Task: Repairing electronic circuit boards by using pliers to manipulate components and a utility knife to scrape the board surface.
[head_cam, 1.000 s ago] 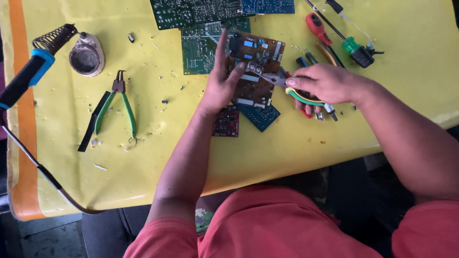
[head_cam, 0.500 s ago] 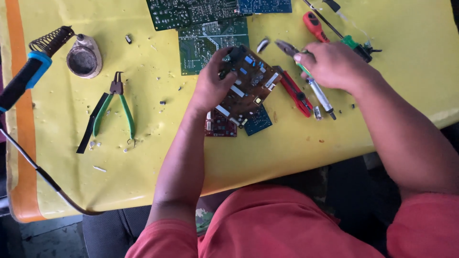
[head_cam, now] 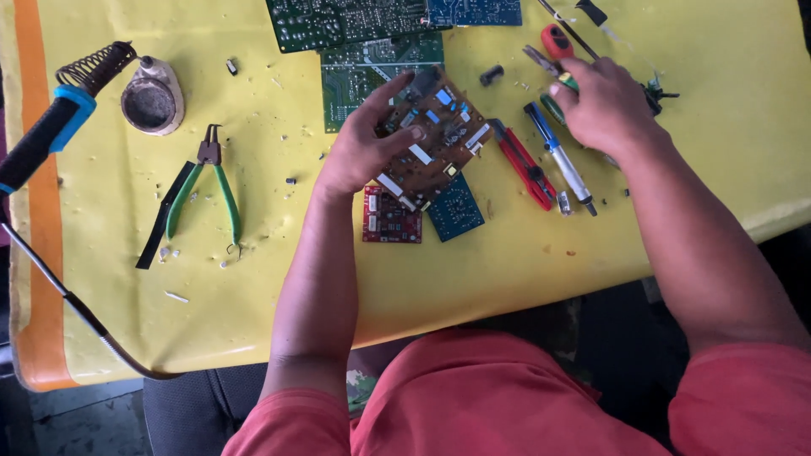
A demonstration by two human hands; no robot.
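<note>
My left hand (head_cam: 359,148) grips the left edge of a brown circuit board (head_cam: 439,135) and holds it tilted above the yellow table (head_cam: 253,321). Under that board lie a small red board (head_cam: 391,217) and a small blue board (head_cam: 457,211). My right hand (head_cam: 604,105) lies palm down to the right, fingers curled over green-handled pliers (head_cam: 551,103) whose grey jaws poke out past the thumb. Just left of this hand lie a red cutter (head_cam: 524,166) and a blue and silver desoldering pump (head_cam: 562,166).
Green boards (head_cam: 372,63) and a blue board (head_cam: 473,10) lie at the table's far edge, with a red screwdriver (head_cam: 556,38) near them. At the left are green-handled pliers (head_cam: 207,181), a round tin (head_cam: 152,103) and a soldering iron (head_cam: 38,139) with its cable. The near table edge runs below.
My right hand put down the yellow-green tool, then moved up and right onto the pliers. My left hand lifted and turned the brown board, uncovering the red and blue boards.
</note>
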